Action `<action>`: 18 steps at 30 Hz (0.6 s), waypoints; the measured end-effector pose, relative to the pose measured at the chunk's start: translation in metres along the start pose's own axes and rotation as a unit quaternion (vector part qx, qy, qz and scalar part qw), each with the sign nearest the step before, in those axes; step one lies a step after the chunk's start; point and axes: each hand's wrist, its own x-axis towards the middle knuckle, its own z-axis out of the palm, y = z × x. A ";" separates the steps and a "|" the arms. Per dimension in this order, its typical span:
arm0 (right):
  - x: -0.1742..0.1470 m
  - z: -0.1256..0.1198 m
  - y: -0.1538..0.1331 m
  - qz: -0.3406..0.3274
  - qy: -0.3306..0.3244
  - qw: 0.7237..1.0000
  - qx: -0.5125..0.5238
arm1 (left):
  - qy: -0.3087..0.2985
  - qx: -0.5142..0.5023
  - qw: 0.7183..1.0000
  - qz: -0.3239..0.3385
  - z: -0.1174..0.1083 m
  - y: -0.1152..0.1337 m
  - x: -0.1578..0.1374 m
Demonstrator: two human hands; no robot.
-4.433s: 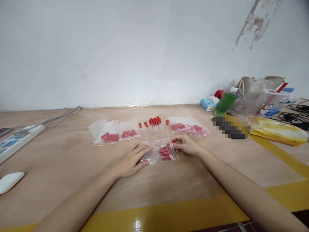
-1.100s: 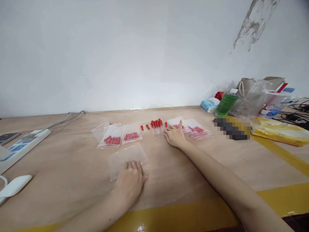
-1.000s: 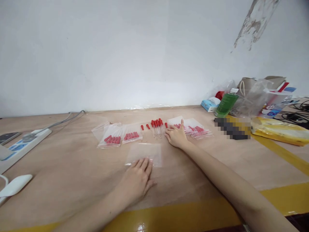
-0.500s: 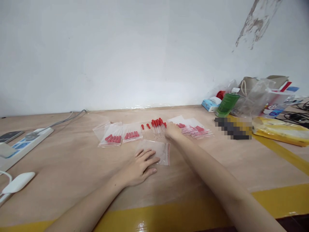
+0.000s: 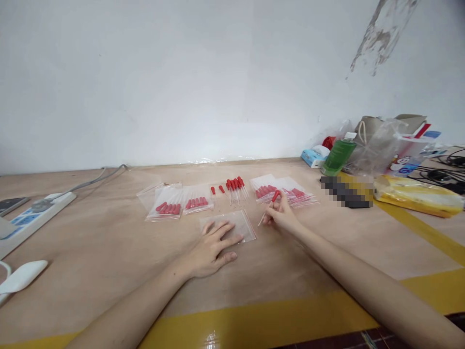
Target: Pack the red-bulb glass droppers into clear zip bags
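My left hand (image 5: pixel 214 247) lies flat with its fingers spread, resting on a clear zip bag (image 5: pixel 241 225) whose red-edged mouth points right. In my right hand (image 5: pixel 281 216) is a dropper (image 5: pixel 276 195), pinched between the fingers, its red rubber bulb up and its thin glass tip slanting down to the left, above the table beside the bag. Several loose droppers (image 5: pixel 236 185) lie side by side behind the bag, with two more (image 5: pixel 213 191) a little to their left. Bags of droppers (image 5: pixel 169 208) lie at left, and a stack of filled bags (image 5: pixel 267 190) lies behind my right hand.
A white power strip (image 5: pixel 32 218) and a white plug-like object (image 5: pixel 23 280) are at the left. On the right stand a green bottle (image 5: pixel 339 154), a blue tissue pack (image 5: pixel 314 157), a yellow packet (image 5: pixel 417 196) and a blurred dark object (image 5: pixel 348 194). A wall rises behind.
My right hand has drawn back from the loose droppers toward me and to the right, bringing one dropper with it. The bag under my left hand has turned slightly; that hand stays nearly still.
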 end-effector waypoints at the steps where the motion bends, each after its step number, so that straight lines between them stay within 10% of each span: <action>1: -0.005 0.000 0.003 -0.007 0.012 1.000 0.026 | -0.009 -0.003 1.000 0.001 0.000 -0.001 0.000; 18: -0.013 0.016 0.003 0.052 0.054 0.993 0.086 | -0.020 -0.012 1.000 0.004 0.000 0.000 0.001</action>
